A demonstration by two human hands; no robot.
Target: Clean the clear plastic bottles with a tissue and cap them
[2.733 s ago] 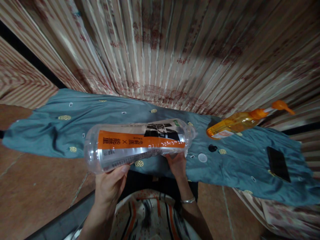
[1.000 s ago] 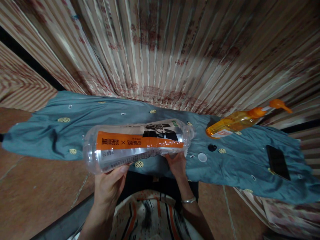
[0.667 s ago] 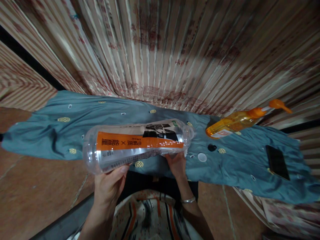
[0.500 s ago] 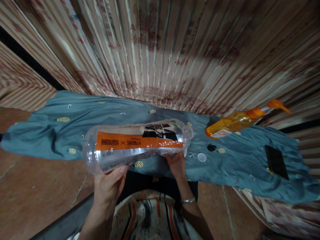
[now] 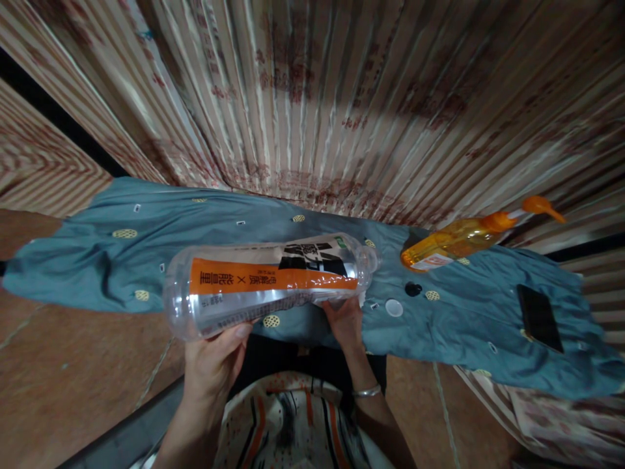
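Note:
I hold a large clear plastic bottle (image 5: 268,283) with an orange and black label sideways in front of me, above a blue-green cloth (image 5: 97,254). My left hand (image 5: 215,368) grips its base end from below, thumb up against the plastic. My right hand (image 5: 346,319) holds the bottle near its neck end, fingers closed under it. The bottle's mouth points right. A white cap (image 5: 393,307) and a small black cap (image 5: 414,288) lie on the cloth just right of my right hand.
An orange pump bottle (image 5: 463,238) stands on the cloth at the right. A dark phone (image 5: 537,318) lies flat further right. Striped patterned curtains (image 5: 312,98) hang behind. Brown floor tiles (image 5: 73,378) show at the lower left.

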